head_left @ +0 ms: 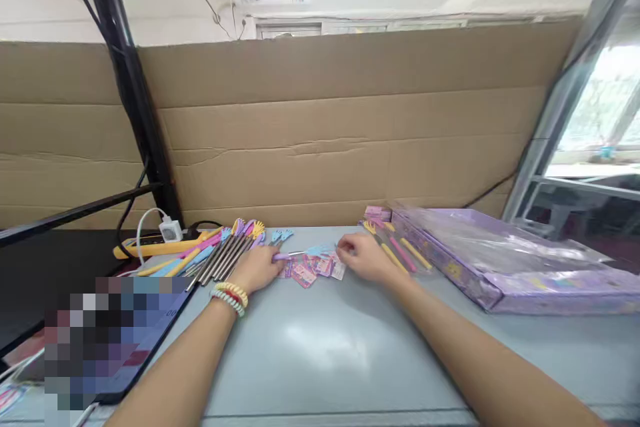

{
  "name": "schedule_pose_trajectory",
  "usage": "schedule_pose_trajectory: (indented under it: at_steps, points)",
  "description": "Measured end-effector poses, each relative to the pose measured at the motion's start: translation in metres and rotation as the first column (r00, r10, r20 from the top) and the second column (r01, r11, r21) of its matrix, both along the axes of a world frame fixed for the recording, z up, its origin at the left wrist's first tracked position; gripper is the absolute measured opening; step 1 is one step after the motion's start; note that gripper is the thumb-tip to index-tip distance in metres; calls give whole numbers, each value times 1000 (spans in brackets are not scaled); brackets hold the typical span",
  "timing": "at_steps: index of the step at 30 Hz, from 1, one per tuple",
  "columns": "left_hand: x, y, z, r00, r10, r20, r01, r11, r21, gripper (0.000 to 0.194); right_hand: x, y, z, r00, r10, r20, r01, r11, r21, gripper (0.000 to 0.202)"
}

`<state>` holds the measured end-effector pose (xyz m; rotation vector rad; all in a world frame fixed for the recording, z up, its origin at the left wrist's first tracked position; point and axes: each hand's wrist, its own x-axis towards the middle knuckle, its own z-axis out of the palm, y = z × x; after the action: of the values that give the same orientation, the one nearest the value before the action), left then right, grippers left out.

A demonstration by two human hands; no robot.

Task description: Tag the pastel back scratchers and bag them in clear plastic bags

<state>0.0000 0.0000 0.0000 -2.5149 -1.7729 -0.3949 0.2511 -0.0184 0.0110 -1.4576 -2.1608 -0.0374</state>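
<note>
A back scratcher (316, 251) with a purple handle, thin metal rod and pale blue hand-shaped head lies crosswise between my hands. My left hand (257, 268), with braided bands at the wrist, is closed around its purple handle end. Beside the blue head, my right hand (364, 255) has thumb and fingers pinched together. Whatever is in that pinch is too small to make out. Below the back scratcher, several small pink and purple printed cards (304, 273) are spread on the grey table (320, 360). A pile of back scratchers (227, 257) with metal rods and coloured heads lies left of my left hand.
Several back scratchers (400, 250) lie right of my right hand, near a purple box (470, 273) with clear plastic on top. A tablet-like device (150, 340), partly blurred out, is at the left. A white charger (171, 229) sits behind it. A cardboard wall (340, 127) stands at the back.
</note>
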Motion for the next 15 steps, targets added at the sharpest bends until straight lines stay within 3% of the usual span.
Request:
schedule_pose_trajectory:
  at_steps: [2,4,9,11,15]
  points:
    - [0,0,0,1000,-3,2,3,1000,-10,28,12,6,2,987,-155,35,152,986,65,23]
    - [0,-1,1,1000,-7,5,7,1000,-18,28,26,11,6,944,-327,48,314,933,173,24]
    - [1,-5,5,1000,-14,15,15,999,-40,30,59,11,18,752,-648,-121,640,674,369,34]
    - [1,-6,6,1000,-11,17,12,999,-48,31,67,11,19,678,-726,-114,716,619,323,39]
    - [2,-7,7,1000,-8,12,9,999,-53,32,74,15,13,616,-787,34,779,615,123,42]
